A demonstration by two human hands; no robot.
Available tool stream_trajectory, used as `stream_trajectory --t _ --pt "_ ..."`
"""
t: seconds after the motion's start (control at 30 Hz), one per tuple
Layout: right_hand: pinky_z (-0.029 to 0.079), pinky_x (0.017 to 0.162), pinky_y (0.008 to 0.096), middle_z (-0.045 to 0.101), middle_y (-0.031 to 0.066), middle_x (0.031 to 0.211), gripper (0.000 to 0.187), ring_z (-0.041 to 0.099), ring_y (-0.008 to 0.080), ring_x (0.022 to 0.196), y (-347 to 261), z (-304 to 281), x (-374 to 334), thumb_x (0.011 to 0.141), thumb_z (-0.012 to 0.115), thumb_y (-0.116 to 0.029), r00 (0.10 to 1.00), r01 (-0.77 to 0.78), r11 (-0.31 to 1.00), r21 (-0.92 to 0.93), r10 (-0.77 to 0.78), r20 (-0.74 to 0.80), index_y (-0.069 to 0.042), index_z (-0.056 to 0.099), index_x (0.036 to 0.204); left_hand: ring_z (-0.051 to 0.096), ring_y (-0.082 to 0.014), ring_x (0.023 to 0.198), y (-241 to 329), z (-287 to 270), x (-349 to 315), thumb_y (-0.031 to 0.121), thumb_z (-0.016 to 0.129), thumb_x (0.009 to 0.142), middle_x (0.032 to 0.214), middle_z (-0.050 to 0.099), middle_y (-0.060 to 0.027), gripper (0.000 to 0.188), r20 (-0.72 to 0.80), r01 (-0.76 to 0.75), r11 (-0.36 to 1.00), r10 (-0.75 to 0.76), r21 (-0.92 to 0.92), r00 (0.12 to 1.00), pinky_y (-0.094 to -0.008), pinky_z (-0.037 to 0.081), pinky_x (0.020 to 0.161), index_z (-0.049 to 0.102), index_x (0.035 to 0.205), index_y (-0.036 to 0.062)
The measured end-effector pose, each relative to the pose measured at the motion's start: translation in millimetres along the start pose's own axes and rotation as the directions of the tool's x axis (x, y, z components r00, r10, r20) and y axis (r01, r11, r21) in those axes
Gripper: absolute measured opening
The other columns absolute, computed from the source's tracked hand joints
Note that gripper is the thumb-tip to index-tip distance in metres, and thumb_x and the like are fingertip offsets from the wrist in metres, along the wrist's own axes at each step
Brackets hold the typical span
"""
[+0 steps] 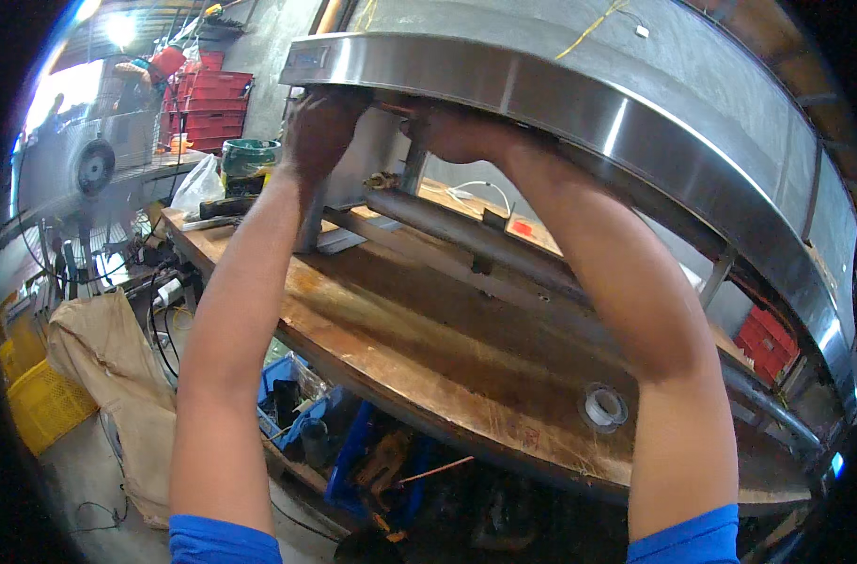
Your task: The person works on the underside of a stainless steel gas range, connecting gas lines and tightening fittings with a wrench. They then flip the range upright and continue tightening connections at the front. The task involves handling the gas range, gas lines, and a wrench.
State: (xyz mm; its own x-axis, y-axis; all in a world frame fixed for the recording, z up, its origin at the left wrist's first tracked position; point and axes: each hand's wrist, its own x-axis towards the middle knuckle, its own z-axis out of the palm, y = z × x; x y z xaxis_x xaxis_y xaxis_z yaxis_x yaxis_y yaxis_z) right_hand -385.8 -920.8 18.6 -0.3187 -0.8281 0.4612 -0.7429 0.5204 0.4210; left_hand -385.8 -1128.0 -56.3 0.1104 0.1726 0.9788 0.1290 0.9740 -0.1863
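A long stainless steel appliance frame (447, 68) stands on a wooden workbench (400, 348). Both my arms reach up beneath its front panel. My left hand (323, 130) is curled up under the panel's left end, its fingertips in shadow. To its right, my right hand (459, 133) is also closed under the lower edge; what it grips is hidden. Between the hands a thin copper-coloured tube (391, 110) partly shows. Below them a dark metal pipe (466, 235) with a brass fitting (381, 180) at its left end runs through the frame.
A tape roll (603, 408) lies on the bench at right. Blue bins (302, 399) with tools sit below. At left are a fan (96, 167), a green pail (248, 162), a yellow crate (48, 404) and a brown cloth (114, 376). Red crates (208, 103) are stacked behind.
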Motion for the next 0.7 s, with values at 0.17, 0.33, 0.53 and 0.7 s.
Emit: stream_trajectory --t 0.17,0.33,0.53,0.7 --pt "0.036 0.104 0.0443 0.053 0.0208 0.129 0.034 0.05 0.0348 0.119 0.4 20.8 54.3 0.095 0.047 -0.02 0.994 0.102 0.989 -0.112 -0.107 -0.038 -0.006 0.052 0.126 0.065 -0.0282 0.092 0.4 -2.2 -0.9 0.011 0.059 0.082 0.098 0.068 -0.0083 0.022 -0.035 -0.029 0.999 0.03 0.034 0.999 -0.0391 0.052 0.081 0.069 0.101 0.0169" --pt "0.037 0.104 0.0441 0.054 0.0208 0.127 0.034 0.052 0.0346 0.115 -2.3 17.1 46.1 0.098 0.042 -0.02 0.996 0.094 0.991 0.093 -0.093 -0.014 -0.004 0.05 0.127 0.066 -0.0293 0.088 -2.3 0.2 0.5 0.008 0.058 0.079 0.095 0.069 -0.009 0.028 -0.092 -0.093 0.996 0.094 0.014 0.991 -0.0415 0.053 0.078 0.068 0.103 0.0173" --pt "0.042 0.098 0.0428 0.059 0.0219 0.119 0.031 0.057 0.0346 0.109 -11.7 11.4 41.2 0.094 0.045 -0.012 0.968 0.229 0.974 0.0 -0.227 -0.105 -0.005 0.055 0.122 0.067 -0.0271 0.088 -0.6 0.9 2.3 0.013 0.054 0.084 0.099 0.069 -0.0086 0.024 0.024 -0.019 0.999 0.018 0.043 1.0 -0.04 0.055 0.076 0.068 0.102 0.0191" --pt "0.045 0.094 0.0419 0.061 0.0224 0.114 0.033 0.059 0.0341 0.106 -13.4 12.1 37.6 0.087 0.047 -0.002 0.954 0.214 0.956 -0.2 -0.248 -0.166 -0.005 0.06 0.118 0.068 -0.0283 0.085 -1.6 -0.8 4.9 0.013 0.053 0.084 0.096 0.069 -0.0099 0.025 0.019 -0.03 1.0 0.03 0.001 0.999 -0.0418 0.055 0.075 0.069 0.101 0.0209"
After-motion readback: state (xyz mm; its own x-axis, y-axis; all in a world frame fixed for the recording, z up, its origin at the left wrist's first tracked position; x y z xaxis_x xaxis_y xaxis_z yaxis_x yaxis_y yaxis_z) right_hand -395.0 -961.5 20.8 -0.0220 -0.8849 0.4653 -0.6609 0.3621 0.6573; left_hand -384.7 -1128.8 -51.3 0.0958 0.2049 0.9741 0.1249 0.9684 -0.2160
